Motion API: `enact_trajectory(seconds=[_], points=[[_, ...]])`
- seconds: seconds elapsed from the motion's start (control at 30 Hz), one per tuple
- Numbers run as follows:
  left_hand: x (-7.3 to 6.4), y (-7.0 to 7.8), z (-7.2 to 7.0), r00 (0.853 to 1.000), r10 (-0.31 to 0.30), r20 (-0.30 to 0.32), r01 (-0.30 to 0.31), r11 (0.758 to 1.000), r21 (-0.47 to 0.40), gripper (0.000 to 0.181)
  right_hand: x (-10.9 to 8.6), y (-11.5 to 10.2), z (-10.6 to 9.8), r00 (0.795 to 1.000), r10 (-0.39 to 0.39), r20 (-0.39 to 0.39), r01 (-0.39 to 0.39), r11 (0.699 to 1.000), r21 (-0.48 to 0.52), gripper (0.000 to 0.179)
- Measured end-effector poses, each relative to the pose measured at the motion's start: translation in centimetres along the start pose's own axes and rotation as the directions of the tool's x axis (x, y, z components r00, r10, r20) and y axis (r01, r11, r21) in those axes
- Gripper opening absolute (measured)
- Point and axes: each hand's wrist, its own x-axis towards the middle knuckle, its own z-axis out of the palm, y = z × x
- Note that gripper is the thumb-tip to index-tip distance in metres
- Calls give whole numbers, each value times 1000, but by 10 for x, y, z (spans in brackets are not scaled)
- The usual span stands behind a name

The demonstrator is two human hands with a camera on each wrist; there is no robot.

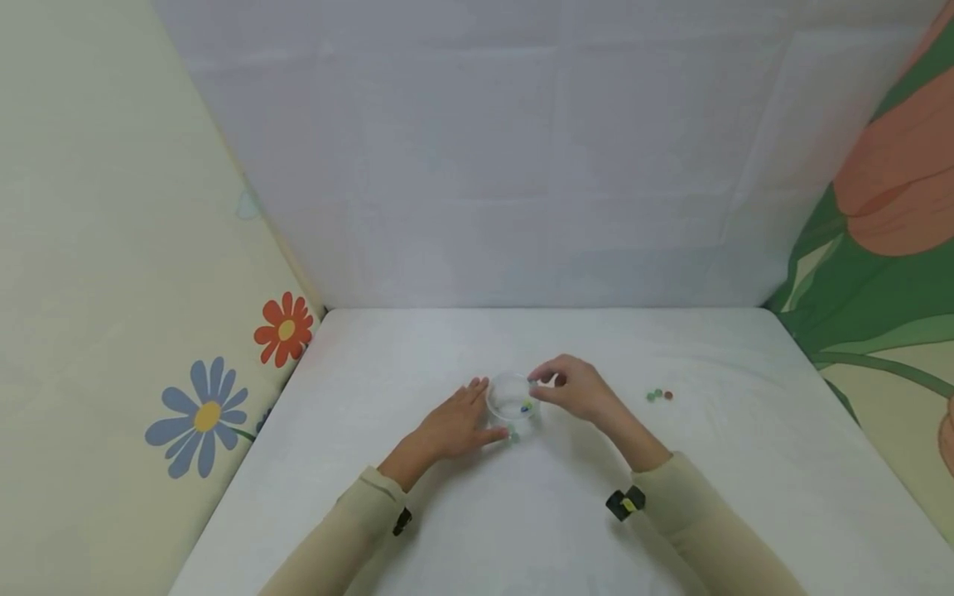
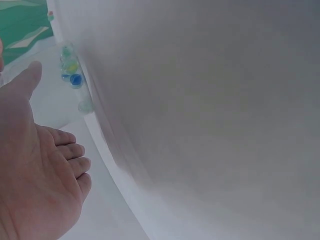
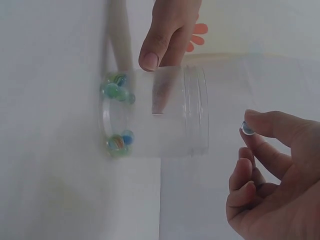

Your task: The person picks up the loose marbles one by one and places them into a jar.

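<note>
A clear, screw-threaded jar [image 3: 170,137] stands upright on the white table, with several green and blue marbles [image 3: 115,91] around its bottom. My right hand [image 1: 580,389] pinches a small bluish glass marble [image 3: 247,128] between thumb and forefinger. In the right wrist view that marble is just beyond the jar's mouth, outside it. My left hand [image 1: 456,420] is beside the jar on the left, fingers extended and fingertips right at its wall. From the left wrist view, the left hand [image 2: 45,185] shows its palm, with blue, yellow and green marbles [image 2: 75,80] past the thumb.
To the right of the jar, a few loose marbles [image 1: 659,396], green and reddish, lie on the white tabletop [image 1: 522,521]. A white cloth backdrop [image 1: 551,165] rises behind the table. Flower-printed panels [image 1: 201,414] flank both sides.
</note>
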Motion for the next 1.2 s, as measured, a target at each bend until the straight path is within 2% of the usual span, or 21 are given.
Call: enact_trajectory(seconds=[0.17, 0.6, 0.87, 1.2], points=[[0, 0, 1, 1000, 7, -2, -7, 1000, -4, 99, 2, -4, 5, 1000, 21, 11, -21, 1000, 1, 22], [1, -1, 2, 1000, 9, -2, -9, 1000, 14, 97, 8, -5, 18, 999, -4, 46, 5, 1000, -23, 24], [-1, 1, -1, 1000, 2, 4, -2, 1000, 13, 97, 8, -7, 16, 999, -4, 48, 5, 999, -32, 23], [-1, 1, -2, 1000, 17, -7, -17, 1000, 20, 97, 4, -3, 8, 998, 39, 48, -38, 999, -19, 30]])
